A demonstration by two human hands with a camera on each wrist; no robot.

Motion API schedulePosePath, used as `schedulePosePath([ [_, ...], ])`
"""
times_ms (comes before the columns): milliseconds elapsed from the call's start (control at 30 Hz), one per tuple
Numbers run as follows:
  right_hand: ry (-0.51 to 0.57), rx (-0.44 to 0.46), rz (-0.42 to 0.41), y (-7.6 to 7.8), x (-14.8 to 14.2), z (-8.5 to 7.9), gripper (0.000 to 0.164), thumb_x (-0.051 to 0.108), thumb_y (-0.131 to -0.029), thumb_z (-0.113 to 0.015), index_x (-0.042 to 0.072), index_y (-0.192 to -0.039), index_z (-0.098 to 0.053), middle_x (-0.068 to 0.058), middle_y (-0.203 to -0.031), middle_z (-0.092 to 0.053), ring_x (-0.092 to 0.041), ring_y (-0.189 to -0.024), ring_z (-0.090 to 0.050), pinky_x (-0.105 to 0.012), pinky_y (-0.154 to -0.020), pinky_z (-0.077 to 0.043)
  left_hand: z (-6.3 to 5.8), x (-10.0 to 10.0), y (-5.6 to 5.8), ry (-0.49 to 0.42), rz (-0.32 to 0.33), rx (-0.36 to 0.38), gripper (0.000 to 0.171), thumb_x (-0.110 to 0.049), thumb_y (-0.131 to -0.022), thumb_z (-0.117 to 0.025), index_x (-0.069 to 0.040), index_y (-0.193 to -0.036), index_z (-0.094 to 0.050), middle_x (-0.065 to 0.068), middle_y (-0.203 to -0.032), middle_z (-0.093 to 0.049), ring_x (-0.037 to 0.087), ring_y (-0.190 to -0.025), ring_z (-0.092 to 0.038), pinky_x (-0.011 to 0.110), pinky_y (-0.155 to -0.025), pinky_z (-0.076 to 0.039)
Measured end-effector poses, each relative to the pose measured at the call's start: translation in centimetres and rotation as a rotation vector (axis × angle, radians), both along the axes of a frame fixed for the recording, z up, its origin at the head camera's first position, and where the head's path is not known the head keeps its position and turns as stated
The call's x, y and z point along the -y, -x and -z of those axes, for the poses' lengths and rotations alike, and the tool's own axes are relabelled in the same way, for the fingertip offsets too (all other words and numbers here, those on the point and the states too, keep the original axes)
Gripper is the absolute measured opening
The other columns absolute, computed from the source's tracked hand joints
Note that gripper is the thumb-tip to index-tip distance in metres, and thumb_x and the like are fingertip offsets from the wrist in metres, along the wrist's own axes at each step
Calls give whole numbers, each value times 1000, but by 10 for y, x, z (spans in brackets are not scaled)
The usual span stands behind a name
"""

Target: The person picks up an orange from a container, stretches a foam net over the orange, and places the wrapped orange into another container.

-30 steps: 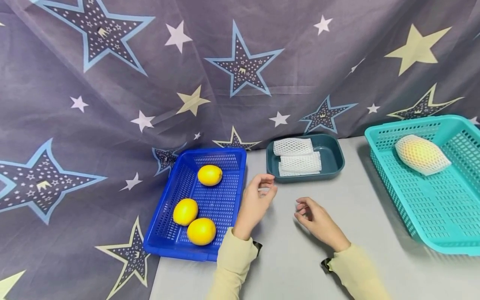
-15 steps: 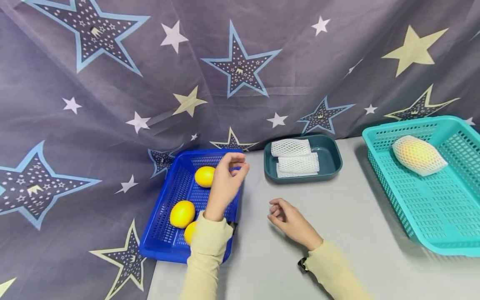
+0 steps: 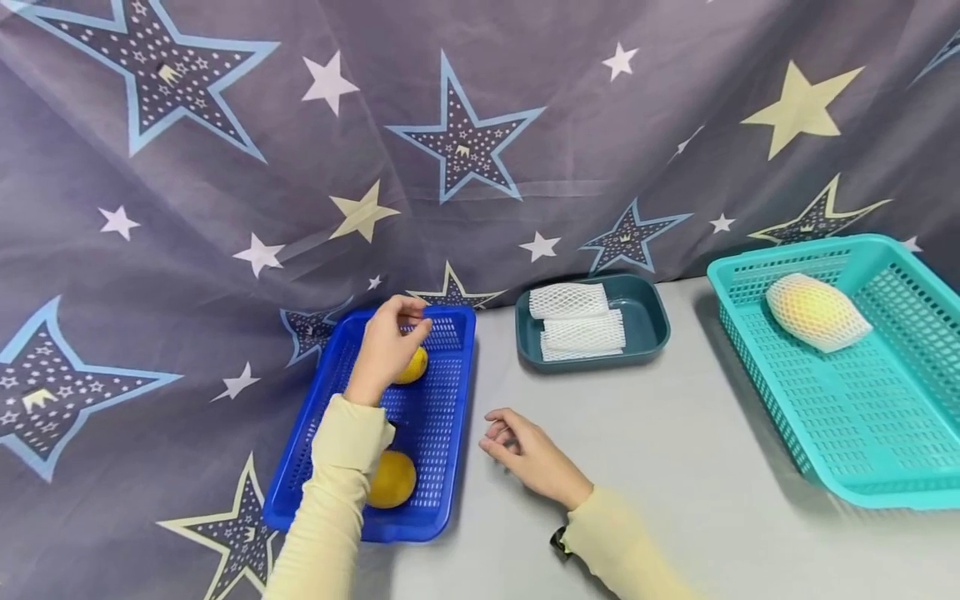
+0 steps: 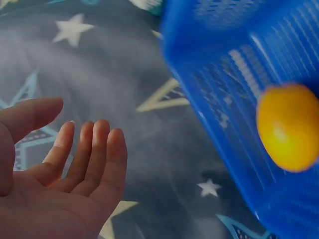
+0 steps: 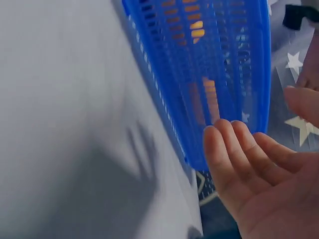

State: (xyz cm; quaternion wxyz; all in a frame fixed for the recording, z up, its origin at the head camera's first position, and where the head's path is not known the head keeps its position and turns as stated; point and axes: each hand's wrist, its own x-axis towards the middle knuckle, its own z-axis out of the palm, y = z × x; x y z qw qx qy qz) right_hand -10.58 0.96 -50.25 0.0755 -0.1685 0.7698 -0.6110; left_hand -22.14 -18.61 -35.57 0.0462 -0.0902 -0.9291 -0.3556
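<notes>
My left hand [image 3: 387, 343] is over the far end of the blue basket [image 3: 447, 417], fingers loosely bent and holding nothing. Just beneath it, a lemon [image 3: 412, 367] shows partly behind the hand. Another lemon [image 3: 392, 479] lies nearer the basket's front, partly covered by my left sleeve, which also hides part of the basket. In the left wrist view a lemon [image 4: 289, 127] sits inside the basket, with the hand's fingers apart from it. My right hand [image 3: 528, 454] hovers over the table to the right of the basket, its relaxed fingers empty.
A dark teal tray [image 3: 648, 333] with white foam net sleeves [image 3: 583, 332] stands at the back. On the right, a turquoise basket [image 3: 840, 417] holds a fruit in a foam net [image 3: 816, 312]. A star-patterned curtain [image 3: 480, 233] hangs behind the grey table [image 3: 675, 467].
My left hand has moved left from beside the teal tray to over the blue basket, covering one lemon. My right hand has shifted left towards the basket. The view has turned slightly.
</notes>
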Motion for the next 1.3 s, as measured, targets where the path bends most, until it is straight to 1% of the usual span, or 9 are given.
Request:
schedulePosePath([
  [200, 64, 76, -48, -3, 21, -1, 47, 36, -101, -58, 5, -136, -50, -4, -112, -65, -13, -93, -64, -25, -76, -55, 15, 21, 19, 177, -18, 50, 28, -12, -96, -65, 0, -120, -58, 18, -115, -58, 33, -107, -57, 47, -96, -48],
  [367, 131, 134, -49, -8, 29, -1, 43, 34, -100, -60, 6, -133, -52, -4, -110, -64, -22, -92, -65, -25, -76, -55, 44, 37, 37, 354, -11, 106, 43, -13, -91, -70, 0, -129, -54, 21, -126, -54, 38, -119, -52, 52, -105, -43],
  [467, 206, 170, -61, -11, 31, 1, 40, 27, -100, -61, 3, -130, -51, -9, -106, -63, -33, -86, -65, -31, -75, -57, 61, 47, 44, 433, -13, 162, 54, -12, -88, -74, 1, -135, -50, 24, -135, -49, 42, -128, -45, 55, -108, -39],
  [567, 308, 214, -79, -13, 35, 3, 40, 20, -99, -63, -2, -129, -49, -14, -104, -62, -34, -82, -65, -42, -76, -59, 76, 55, 49, 470, -28, 230, 66, -13, -86, -76, 1, -142, -45, 27, -143, -41, 44, -134, -37, 58, -110, -37],
  [700, 426, 308, -98, -14, 40, 3, 41, 13, -97, -65, -4, -128, -45, -14, -100, -61, -24, -78, -66, -53, -79, -57, 92, 63, 53, 467, -59, 324, 78, -16, -85, -78, 1, -148, -36, 29, -150, -31, 46, -139, -31, 59, -112, -34],
  [833, 488, 371, -95, -14, 43, 2, 40, 6, -95, -65, -5, -127, -44, -11, -96, -60, -17, -76, -66, -55, -79, -56, 103, 68, 53, 431, -81, 379, 80, -21, -83, -79, 3, -147, -36, 32, -144, -36, 47, -130, -40, 59, -108, -39],
  [933, 524, 405, -86, -13, 43, -1, 40, 3, -94, -65, -6, -126, -43, -9, -95, -59, -15, -76, -66, -53, -78, -58, 107, 69, 53, 420, -87, 370, 82, -25, -80, -81, 3, -144, -39, 31, -137, -41, 47, -122, -46, 58, -103, -42],
  [1133, 555, 441, -67, -10, 40, -6, 41, 1, -93, -66, -7, -126, -43, -10, -95, -59, -16, -76, -66, -46, -76, -60, 108, 65, 54, 415, -113, 367, 85, -29, -80, -83, -1, -147, -38, 28, -141, -41, 44, -123, -45, 58, -106, -40],
  [1300, 565, 443, -79, -8, 40, -5, 42, 2, -93, -67, -7, -126, -43, -10, -96, -59, -16, -77, -67, -54, -80, -57, 106, 66, 52, 441, -121, 353, 84, -30, -78, -84, -2, -146, -41, 27, -140, -43, 43, -123, -46, 59, -107, -39],
])
